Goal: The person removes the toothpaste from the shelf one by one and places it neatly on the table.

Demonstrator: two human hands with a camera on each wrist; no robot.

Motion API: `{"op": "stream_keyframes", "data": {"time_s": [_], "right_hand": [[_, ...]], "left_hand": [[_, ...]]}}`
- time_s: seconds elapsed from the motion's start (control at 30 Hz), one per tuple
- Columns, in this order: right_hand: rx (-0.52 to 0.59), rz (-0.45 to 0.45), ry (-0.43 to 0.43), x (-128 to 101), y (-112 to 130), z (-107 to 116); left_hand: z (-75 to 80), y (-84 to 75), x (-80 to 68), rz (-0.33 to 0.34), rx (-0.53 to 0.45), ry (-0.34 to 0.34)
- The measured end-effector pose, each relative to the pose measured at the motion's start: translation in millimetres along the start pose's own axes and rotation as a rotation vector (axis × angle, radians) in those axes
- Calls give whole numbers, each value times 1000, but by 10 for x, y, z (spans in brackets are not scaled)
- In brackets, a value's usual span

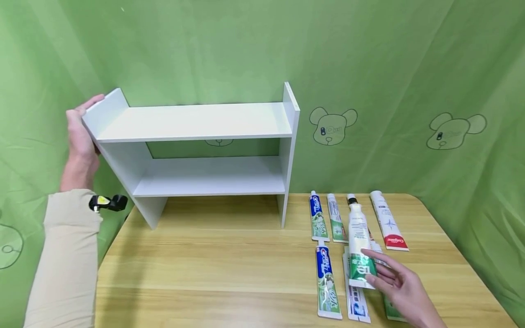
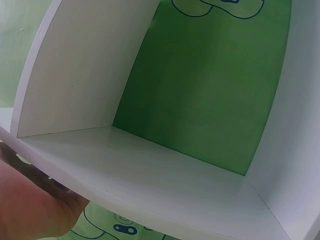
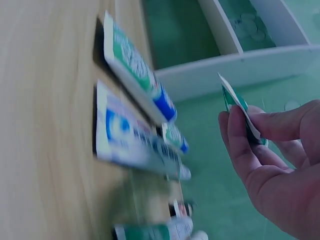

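Note:
My left hand [image 1: 82, 136] grips the upper left side panel of a white two-tier shelf [image 1: 197, 150] standing at the back of the wooden table [image 1: 229, 269]; in the left wrist view the palm [image 2: 30, 205] lies against the shelf's side panel [image 2: 90, 180]. My right hand [image 1: 399, 282] pinches the crimped end of a white and green toothpaste tube [image 1: 360, 246], lifted over the other tubes. The right wrist view shows the fingers [image 3: 250, 135] pinching that tube's end [image 3: 235, 102].
Several toothpaste tubes lie flat at the right of the table: a blue and green one [image 1: 317, 221], another blue and green one [image 1: 327, 280], a white and red one [image 1: 387, 221]. Green cloth [image 1: 410, 68] hangs behind and beside the table.

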State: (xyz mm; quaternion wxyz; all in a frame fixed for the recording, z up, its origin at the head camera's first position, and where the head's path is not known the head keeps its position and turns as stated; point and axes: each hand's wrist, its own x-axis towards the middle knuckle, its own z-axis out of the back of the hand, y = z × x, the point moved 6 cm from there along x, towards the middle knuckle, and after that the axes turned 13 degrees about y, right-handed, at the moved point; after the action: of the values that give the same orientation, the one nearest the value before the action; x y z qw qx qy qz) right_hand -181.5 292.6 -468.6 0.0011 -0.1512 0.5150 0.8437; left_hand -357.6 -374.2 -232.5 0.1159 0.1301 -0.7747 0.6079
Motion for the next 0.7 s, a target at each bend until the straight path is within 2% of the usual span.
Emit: {"op": "stream_keyframes", "data": {"time_s": [0.13, 0.3, 0.37, 0.6, 0.7], "right_hand": [[-78, -17, -14, -43, -108, 210], [-220, 49, -19, -116, -258, 403], [-240, 64, -28, -139, -333, 457], [-158, -38, -42, -213, -630, 650], [-98, -46, -76, -259, -771, 725]], "left_hand": [[6, 7, -4, 4, 0, 2], [14, 19, -13, 12, 4, 1], [15, 18, -15, 11, 5, 1], [20, 8, -24, 4, 9, 1], [24, 15, -33, 6, 18, 3]]}}
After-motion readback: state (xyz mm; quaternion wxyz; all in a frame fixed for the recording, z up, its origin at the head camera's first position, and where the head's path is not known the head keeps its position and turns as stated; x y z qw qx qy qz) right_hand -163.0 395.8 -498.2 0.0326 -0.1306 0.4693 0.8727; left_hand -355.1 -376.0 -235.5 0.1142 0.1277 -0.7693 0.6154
